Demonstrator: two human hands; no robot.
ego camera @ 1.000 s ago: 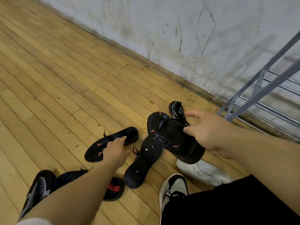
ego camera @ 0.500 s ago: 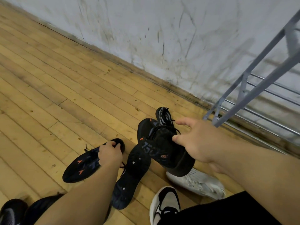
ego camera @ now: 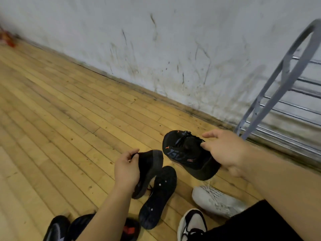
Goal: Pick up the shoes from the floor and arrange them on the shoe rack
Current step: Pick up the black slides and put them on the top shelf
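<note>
Above the plank floor (ego camera: 69,119), near the grey metal rack (ego camera: 271,94), the right hand (ego camera: 224,150) grips a black knit shoe (ego camera: 184,153) marked with grey figures like "15". The left hand (ego camera: 127,169) pinches a second black shoe (ego camera: 149,167) by its heel. Below lie one upturned shoe (ego camera: 158,197) with a studded sole and one white knit shoe (ego camera: 215,200).

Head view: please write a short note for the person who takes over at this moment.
Left hand: grips a black shoe at its opening.
Right hand: holds a black shoe with orange marks above the floor.
On the floor: a sole-up black shoe, a white shoe, a white-and-black shoe, dark shoes at the bottom left.
Shoe rack: at the right by the wall; no shoe on the part in view.
Done: two shoes in hand.
Left: place them, then the others.
</note>
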